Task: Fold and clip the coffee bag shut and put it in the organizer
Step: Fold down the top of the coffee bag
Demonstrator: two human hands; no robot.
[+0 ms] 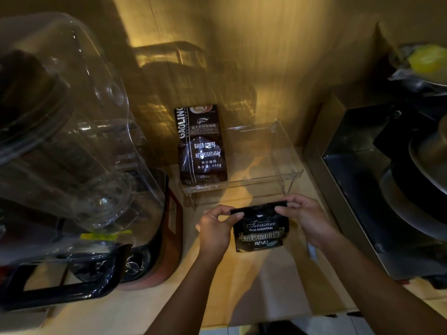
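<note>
Coffee bag (261, 229), labelled "Treasure Blue Mountain", held by both hands.

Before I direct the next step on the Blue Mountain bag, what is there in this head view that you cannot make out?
- Clip: none identifiable; a small pale object beside the right hand is blurred.
- Blue Mountain bag: the fold at its top edge is dark, with both thumbs lying across it; left hand covers its left corner.
- Organizer: clear walls, edges hard to trace.
- GAOLING bag: whether clipped, too dim.
- Right appliance: cut by the frame edge.
</note>
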